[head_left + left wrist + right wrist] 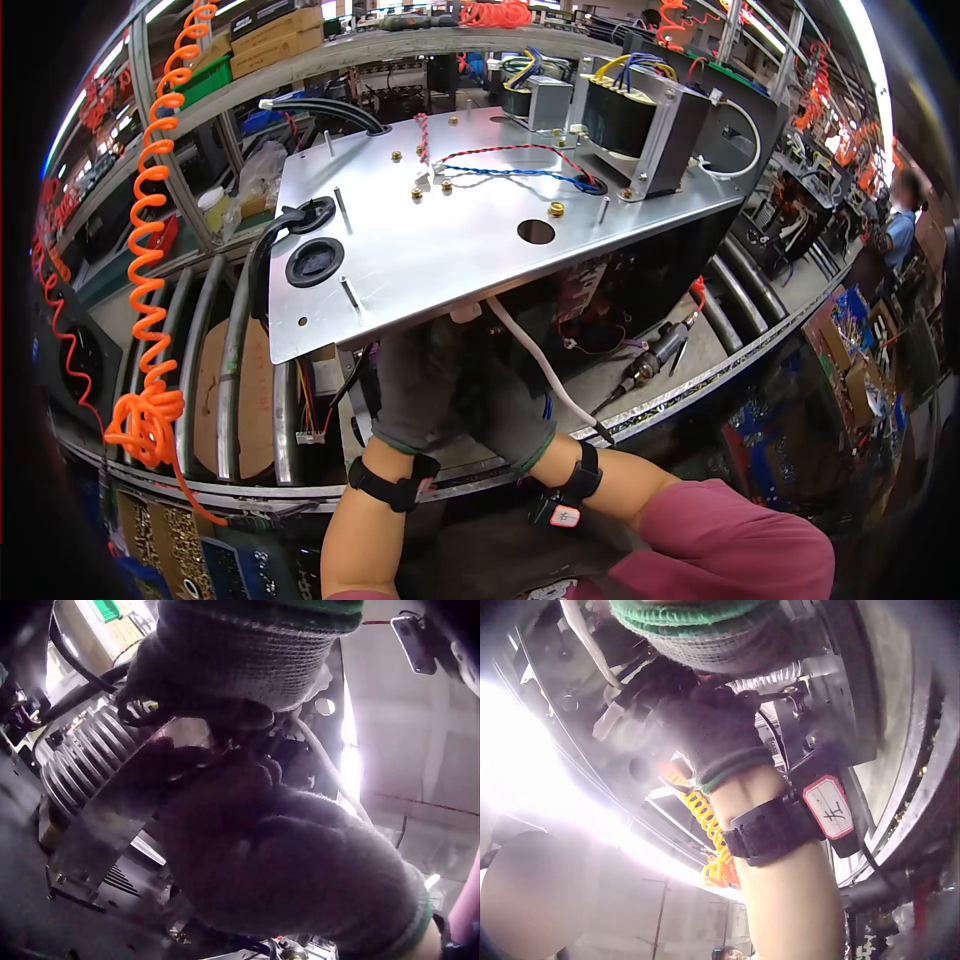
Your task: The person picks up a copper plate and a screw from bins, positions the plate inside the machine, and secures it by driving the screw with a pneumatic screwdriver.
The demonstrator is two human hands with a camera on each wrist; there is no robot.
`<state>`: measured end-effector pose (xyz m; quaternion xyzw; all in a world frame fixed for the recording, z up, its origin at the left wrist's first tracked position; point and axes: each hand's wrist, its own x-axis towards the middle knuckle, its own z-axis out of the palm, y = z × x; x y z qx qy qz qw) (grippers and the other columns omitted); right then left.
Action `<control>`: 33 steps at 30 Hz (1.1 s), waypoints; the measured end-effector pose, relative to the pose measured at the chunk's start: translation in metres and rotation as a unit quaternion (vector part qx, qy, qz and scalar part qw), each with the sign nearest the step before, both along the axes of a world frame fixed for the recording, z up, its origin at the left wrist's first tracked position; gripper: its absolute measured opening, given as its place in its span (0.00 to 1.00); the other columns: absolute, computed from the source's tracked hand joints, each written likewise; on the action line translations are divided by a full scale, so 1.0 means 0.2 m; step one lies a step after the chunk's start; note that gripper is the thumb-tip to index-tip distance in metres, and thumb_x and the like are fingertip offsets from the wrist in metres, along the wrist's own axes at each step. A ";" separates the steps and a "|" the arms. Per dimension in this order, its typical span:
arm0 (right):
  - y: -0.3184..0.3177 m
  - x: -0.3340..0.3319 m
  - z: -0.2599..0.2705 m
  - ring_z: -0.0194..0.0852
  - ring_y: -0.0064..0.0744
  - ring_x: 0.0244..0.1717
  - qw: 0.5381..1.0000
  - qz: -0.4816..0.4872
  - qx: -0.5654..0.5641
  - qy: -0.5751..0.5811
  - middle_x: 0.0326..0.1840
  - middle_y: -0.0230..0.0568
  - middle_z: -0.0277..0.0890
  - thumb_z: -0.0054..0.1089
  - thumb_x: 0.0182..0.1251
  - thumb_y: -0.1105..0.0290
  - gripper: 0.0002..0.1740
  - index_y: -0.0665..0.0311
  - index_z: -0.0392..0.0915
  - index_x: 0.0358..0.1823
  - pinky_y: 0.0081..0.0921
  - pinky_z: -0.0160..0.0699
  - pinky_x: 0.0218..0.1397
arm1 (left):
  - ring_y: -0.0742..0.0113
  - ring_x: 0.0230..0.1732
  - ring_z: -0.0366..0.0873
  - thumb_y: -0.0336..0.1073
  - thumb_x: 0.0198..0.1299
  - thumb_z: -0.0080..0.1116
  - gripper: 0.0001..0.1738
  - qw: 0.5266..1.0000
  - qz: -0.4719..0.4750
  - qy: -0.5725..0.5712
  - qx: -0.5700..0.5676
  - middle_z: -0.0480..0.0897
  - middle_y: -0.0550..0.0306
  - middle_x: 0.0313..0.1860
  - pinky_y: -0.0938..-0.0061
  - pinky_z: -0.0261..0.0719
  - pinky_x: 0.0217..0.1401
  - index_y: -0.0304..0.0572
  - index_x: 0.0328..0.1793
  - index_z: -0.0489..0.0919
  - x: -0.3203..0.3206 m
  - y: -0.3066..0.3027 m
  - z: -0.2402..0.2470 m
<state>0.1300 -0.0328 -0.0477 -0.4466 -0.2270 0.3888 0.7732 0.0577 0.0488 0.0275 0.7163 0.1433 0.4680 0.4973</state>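
Both hands wear dark knit gloves with green cuffs and reach under the front edge of a metal panel (400, 250). In the head view the left hand (412, 385) is at the left and the right hand (512, 415) close beside it. The left wrist view has the left hand (232, 667) above and the right hand (285, 847) below, fingers meeting inside the dark machine. I cannot tell what the shadowed fingertips hold. A white cable (540, 360) runs down past the right hand. Ribbed metal coils (86, 761) stand near the fingers.
The unit sits on a roller conveyor (230, 370). A power screwdriver (655, 352) lies at right. Loose connector wires (312, 410) hang at left, near a coiled orange hose (150, 250). A transformer (625, 115) rises from the panel's back right. Parts bins (165, 540) stand below the conveyor.
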 end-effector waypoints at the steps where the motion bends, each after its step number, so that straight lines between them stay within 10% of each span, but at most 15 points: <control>1: -0.01 0.02 0.01 0.69 0.17 0.31 0.998 0.045 -0.001 0.032 0.36 0.29 0.72 0.53 0.66 0.73 0.11 0.57 0.71 0.50 0.16 0.71 0.31 | 0.70 0.41 0.79 0.35 0.68 0.51 0.13 0.999 -0.013 0.034 -0.040 0.83 0.57 0.40 0.75 0.75 0.44 0.34 0.51 0.79 -0.02 0.01 0.00; 6: -0.05 0.06 0.09 0.74 0.21 0.39 0.982 0.045 -0.113 -0.148 0.44 0.35 0.74 0.52 0.65 0.79 0.18 0.63 0.70 0.56 0.16 0.75 0.37 | 0.64 0.46 0.82 0.30 0.67 0.51 0.11 0.997 -0.067 0.040 -0.012 0.85 0.52 0.44 0.71 0.78 0.47 0.35 0.51 0.79 -0.06 0.02 0.04; 8: -0.03 0.11 0.05 0.76 0.27 0.44 0.943 0.192 0.098 0.253 0.48 0.37 0.75 0.48 0.68 0.75 0.17 0.65 0.69 0.59 0.21 0.77 0.44 | 0.63 0.49 0.82 0.28 0.68 0.49 0.11 0.993 -0.050 0.009 0.110 0.84 0.52 0.47 0.71 0.78 0.50 0.35 0.53 0.77 -0.07 0.05 0.02; 9: -0.04 0.11 0.02 0.76 0.27 0.44 0.942 0.193 0.102 0.254 0.48 0.37 0.75 0.48 0.68 0.75 0.17 0.65 0.69 0.59 0.21 0.77 0.44 | 0.63 0.49 0.82 0.28 0.68 0.49 0.11 0.992 -0.050 0.011 0.113 0.84 0.52 0.47 0.71 0.78 0.50 0.35 0.53 0.77 -0.07 0.05 0.01; 11: -0.09 0.02 0.19 0.76 0.29 0.52 0.995 0.091 0.031 -0.034 0.53 0.38 0.75 0.46 0.71 0.71 0.21 0.67 0.65 0.64 0.24 0.77 0.50 | 0.62 0.50 0.82 0.27 0.69 0.48 0.11 0.964 0.055 0.015 0.259 0.83 0.50 0.49 0.71 0.78 0.53 0.34 0.55 0.75 -0.09 0.06 -0.02; 15: -0.28 0.08 0.33 0.72 0.29 0.58 0.979 0.177 0.008 0.097 0.59 0.39 0.72 0.46 0.71 0.71 0.26 0.68 0.61 0.69 0.25 0.74 0.55 | 0.61 0.51 0.81 0.28 0.70 0.47 0.13 0.989 -0.007 -0.028 0.146 0.83 0.48 0.49 0.71 0.78 0.54 0.33 0.57 0.73 -0.09 0.04 -0.02; 17: -0.32 0.12 0.33 0.70 0.27 0.59 0.958 0.150 -0.064 -0.234 0.61 0.40 0.69 0.44 0.70 0.72 0.30 0.67 0.53 0.73 0.25 0.71 0.59 | 0.61 0.54 0.76 0.23 0.68 0.46 0.19 0.984 -0.023 -0.029 0.177 0.75 0.51 0.57 0.72 0.78 0.52 0.36 0.65 0.70 -0.08 0.08 -0.05; 21: -0.31 0.04 0.49 0.69 0.35 0.61 0.965 0.113 0.032 -0.233 0.64 0.47 0.67 0.47 0.66 0.77 0.30 0.71 0.56 0.70 0.28 0.70 0.61 | 0.59 0.55 0.79 0.28 0.71 0.46 0.15 0.983 -0.031 0.001 0.181 0.80 0.47 0.53 0.69 0.78 0.55 0.34 0.61 0.70 -0.09 0.06 -0.02; 24: -0.25 0.06 0.45 0.70 0.42 0.60 0.886 0.056 0.025 -0.460 0.62 0.54 0.67 0.51 0.61 0.81 0.35 0.72 0.53 0.71 0.33 0.70 0.61 | 0.60 0.49 0.78 0.26 0.66 0.50 0.18 0.998 -0.058 -0.022 0.034 0.78 0.52 0.54 0.74 0.79 0.46 0.39 0.63 0.72 -0.07 0.03 -0.07; 27: -0.22 0.08 0.48 0.71 0.36 0.59 0.856 0.057 0.034 -0.513 0.59 0.50 0.67 0.45 0.60 0.83 0.42 0.74 0.38 0.75 0.31 0.68 0.63 | 0.60 0.44 0.80 0.29 0.68 0.50 0.15 0.990 0.013 -0.027 0.137 0.81 0.54 0.48 0.74 0.78 0.44 0.41 0.60 0.75 -0.07 0.02 -0.02; 33: -0.22 0.11 0.49 0.70 0.39 0.61 0.810 0.044 -0.044 -0.583 0.62 0.52 0.66 0.47 0.60 0.84 0.40 0.76 0.42 0.74 0.32 0.67 0.65 | 0.68 0.35 0.81 0.36 0.70 0.51 0.11 0.997 0.002 -0.024 0.067 0.84 0.57 0.36 0.76 0.76 0.38 0.40 0.49 0.81 -0.05 0.03 0.02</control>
